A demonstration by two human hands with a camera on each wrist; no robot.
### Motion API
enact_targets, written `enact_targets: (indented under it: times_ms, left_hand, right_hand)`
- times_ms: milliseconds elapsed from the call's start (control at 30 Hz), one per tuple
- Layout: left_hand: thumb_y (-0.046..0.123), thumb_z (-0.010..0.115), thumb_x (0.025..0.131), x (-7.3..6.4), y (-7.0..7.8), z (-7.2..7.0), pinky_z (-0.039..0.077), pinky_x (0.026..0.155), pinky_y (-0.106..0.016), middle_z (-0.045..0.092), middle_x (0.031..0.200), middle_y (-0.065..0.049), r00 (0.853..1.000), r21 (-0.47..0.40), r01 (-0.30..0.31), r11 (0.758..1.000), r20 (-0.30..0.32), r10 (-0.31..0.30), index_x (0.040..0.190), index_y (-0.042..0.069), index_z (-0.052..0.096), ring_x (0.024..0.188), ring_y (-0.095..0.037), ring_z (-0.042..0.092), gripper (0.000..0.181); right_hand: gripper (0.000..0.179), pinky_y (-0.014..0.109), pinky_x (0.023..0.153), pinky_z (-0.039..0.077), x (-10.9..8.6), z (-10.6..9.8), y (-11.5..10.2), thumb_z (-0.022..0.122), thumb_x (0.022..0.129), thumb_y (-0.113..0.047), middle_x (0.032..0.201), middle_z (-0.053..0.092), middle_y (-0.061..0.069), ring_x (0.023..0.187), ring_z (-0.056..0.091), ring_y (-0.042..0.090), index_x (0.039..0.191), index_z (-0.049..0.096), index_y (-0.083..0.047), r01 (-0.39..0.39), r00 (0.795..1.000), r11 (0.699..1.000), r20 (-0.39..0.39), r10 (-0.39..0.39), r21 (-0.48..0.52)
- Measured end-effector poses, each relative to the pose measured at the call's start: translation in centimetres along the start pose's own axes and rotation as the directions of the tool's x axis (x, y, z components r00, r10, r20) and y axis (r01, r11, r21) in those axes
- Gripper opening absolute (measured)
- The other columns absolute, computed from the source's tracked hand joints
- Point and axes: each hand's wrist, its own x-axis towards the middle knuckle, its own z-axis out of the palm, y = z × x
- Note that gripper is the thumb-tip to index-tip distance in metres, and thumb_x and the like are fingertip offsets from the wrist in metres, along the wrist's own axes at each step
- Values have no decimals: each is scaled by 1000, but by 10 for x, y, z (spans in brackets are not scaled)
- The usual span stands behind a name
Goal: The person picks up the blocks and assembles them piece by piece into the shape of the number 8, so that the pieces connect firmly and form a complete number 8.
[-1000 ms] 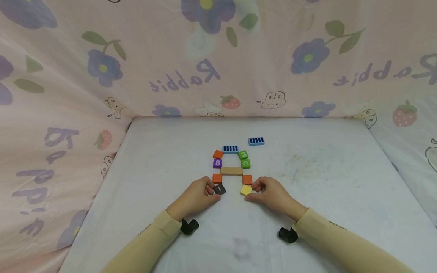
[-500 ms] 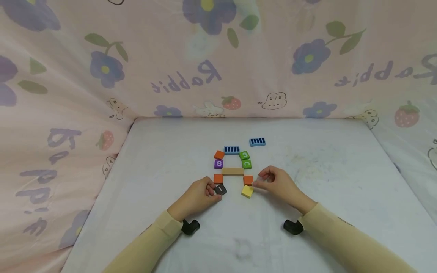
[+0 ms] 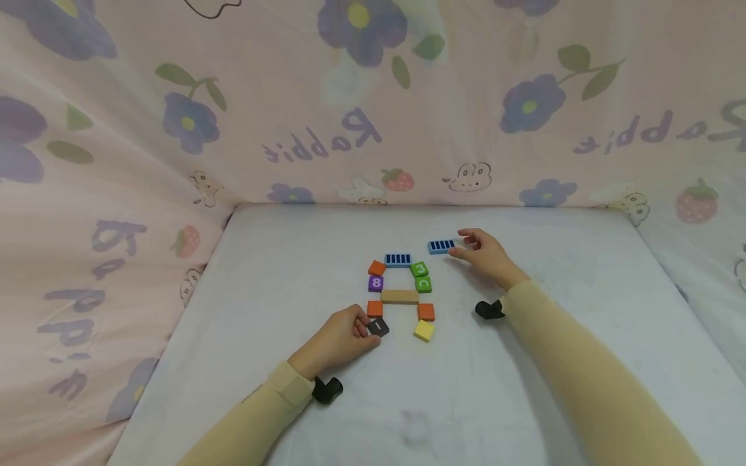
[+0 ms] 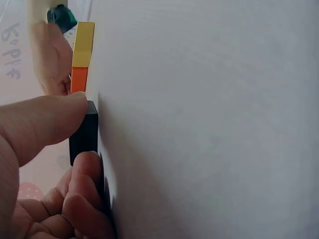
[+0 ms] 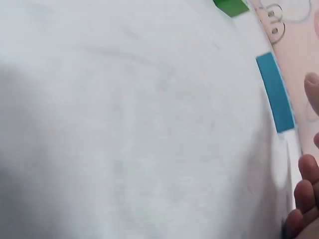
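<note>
My left hand pinches a black square block marked with a white stroke; in the left wrist view, thumb and fingers hold opposite ends of this dark block. At the back, my right hand hovers by the right end of a loose light-blue block with dark stripes. The right wrist view shows a gap between its fingers and the blue block. A yellow block lies untouched below the right orange block.
A figure of flat blocks includes a tan bar, a second striped blue block, a purple 8 block, a green 3 block and several others. Patterned cloth rises behind the white tabletop.
My right hand has let go of the yellow block and moved up and away to the loose blue block. My left hand has kept its hold on the black block.
</note>
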Motion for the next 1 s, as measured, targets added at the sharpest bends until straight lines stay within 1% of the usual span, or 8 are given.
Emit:
enact_targets:
  times_ms: [167,333,400,567,767,1000]
  left_hand:
    - [33,76,84,0,0,2,47,66,-28,58,83,3,1000,-5,0,1000,1,0,101,11,56,74,-12,54,34]
    - [31,76,84,0,-1,1,47,65,-27,58,82,2,1000,-11,-17,1000,-8,17,100,10,55,73,-12,54,33]
    - [30,77,84,0,-1,0,46,64,-27,57,81,2,1000,-16,-20,1000,-8,20,99,10,55,72,-12,53,34]
    - [30,77,84,0,-2,0,46,64,-26,57,81,2,1000,-11,-18,1000,-3,18,99,10,55,71,-12,53,34]
    - [31,76,84,0,-1,0,47,64,-27,58,81,3,1000,-2,-6,1000,-5,6,99,11,55,72,-12,54,33]
    - [32,76,84,-1,-2,0,47,64,-27,58,81,2,1000,3,-8,1000,-2,8,99,12,54,71,-12,53,33]
  right_hand:
    - [73,51,100,32,11,-4,7,71,85,-49,137,44,11,117,39,31,145,41,-21,-49,998,999,47,49,5]
    - [67,55,103,28,19,-2,11,70,84,-51,141,42,10,122,37,32,142,47,-26,-41,997,999,62,43,-35]
    - [66,57,104,26,21,1,13,69,85,-52,142,42,12,125,37,34,141,49,-25,-24,998,998,61,27,-58]
    - [59,58,106,25,23,6,14,68,88,-46,142,43,14,128,36,37,139,51,-21,-5,999,997,46,9,-78]
    - [57,59,106,24,21,8,11,67,90,-44,142,41,16,129,34,38,140,50,-21,-19,999,997,40,22,-69]
    - [55,57,106,24,18,7,6,68,89,-43,143,39,16,126,35,36,135,53,-15,-31,998,998,45,33,-58]
